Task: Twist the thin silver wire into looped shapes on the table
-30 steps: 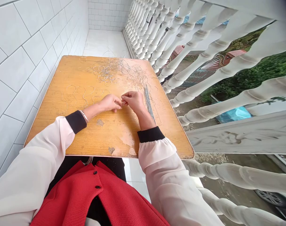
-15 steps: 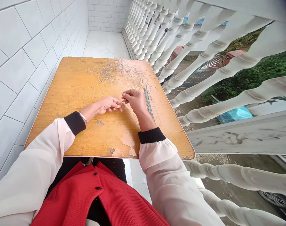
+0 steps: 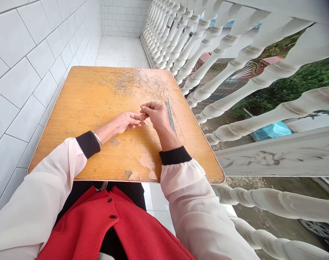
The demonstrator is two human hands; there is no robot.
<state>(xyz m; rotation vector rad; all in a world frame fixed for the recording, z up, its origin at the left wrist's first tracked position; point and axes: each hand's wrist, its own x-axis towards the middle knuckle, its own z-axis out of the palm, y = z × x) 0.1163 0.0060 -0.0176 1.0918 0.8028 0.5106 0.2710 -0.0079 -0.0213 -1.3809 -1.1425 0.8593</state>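
My left hand (image 3: pixel 126 122) and my right hand (image 3: pixel 156 115) meet over the middle of a worn wooden table top (image 3: pixel 72 119). The right fingertips pinch a short thin wire (image 3: pixel 143 116), and the left fingertips lie right beside it. Whether the left hand grips the wire is hard to see. A tangled heap of fine silver wire (image 3: pixel 132 85) lies beyond my hands. A bundle of straight wires (image 3: pixel 170 116) lies just right of my right hand. Several curled wires (image 3: pixel 95 110) rest left of my left hand.
A white tiled wall (image 3: pixel 26 83) runs along the table's left side. A white balustrade (image 3: pixel 242 76) runs along its right side, with a car and a blue sheet (image 3: pixel 271 130) below outside. My white sleeves and red vest (image 3: pixel 110 224) fill the foreground.
My left hand has shifted slightly up and right, closer to my right hand. The right hand stays at the pinch, and the wires on the table look unmoved.
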